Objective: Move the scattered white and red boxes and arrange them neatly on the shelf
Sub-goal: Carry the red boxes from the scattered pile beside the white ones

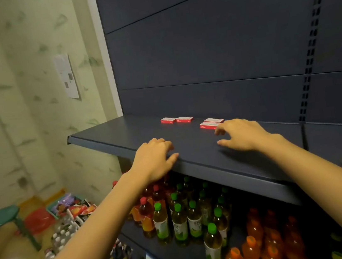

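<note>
Boxes in white and red lie flat on the dark shelf [110, 135]: a left pair [168, 120] side by side, and a right pair [213, 120] close together nearer me. The left hand [154, 157] rests on the shelf's near edge, fingers loosely bent, holding nothing. The right hand [240, 135] is spread, fingertips just beside the right pair.

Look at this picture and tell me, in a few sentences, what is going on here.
A person is working at a dark shelf. Four white and red boxes lie flat on it, two side by side to the left and two further right. The right hand reaches toward the nearest box with fingers loosely spread, holding nothing. The left hand rests on the shelf's front edge. Drink bottles stand on the shelf below.
</note>
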`<action>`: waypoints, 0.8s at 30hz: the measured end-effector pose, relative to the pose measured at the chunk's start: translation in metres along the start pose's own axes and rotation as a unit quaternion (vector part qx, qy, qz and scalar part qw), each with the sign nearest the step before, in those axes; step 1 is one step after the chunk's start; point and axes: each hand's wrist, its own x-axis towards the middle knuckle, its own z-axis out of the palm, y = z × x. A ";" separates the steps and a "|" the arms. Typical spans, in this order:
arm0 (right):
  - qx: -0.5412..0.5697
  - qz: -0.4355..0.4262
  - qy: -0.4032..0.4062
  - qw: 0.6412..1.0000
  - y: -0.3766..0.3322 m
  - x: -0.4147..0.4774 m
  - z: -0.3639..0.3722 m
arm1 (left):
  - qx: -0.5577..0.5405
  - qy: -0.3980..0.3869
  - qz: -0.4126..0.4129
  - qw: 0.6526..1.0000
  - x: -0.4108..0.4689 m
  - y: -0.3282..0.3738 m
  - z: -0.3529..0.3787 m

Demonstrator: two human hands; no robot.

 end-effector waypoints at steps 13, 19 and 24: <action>-0.032 0.155 -0.050 0.986 0.032 0.134 0.063 | -0.026 0.012 0.071 0.997 0.140 -0.081 0.054; 0.010 0.202 -0.067 0.977 0.040 0.150 0.075 | -0.065 0.012 0.123 0.990 0.184 -0.092 0.072; -0.006 0.213 -0.079 0.974 0.040 0.144 0.062 | -0.099 0.002 0.188 0.977 0.231 -0.089 0.085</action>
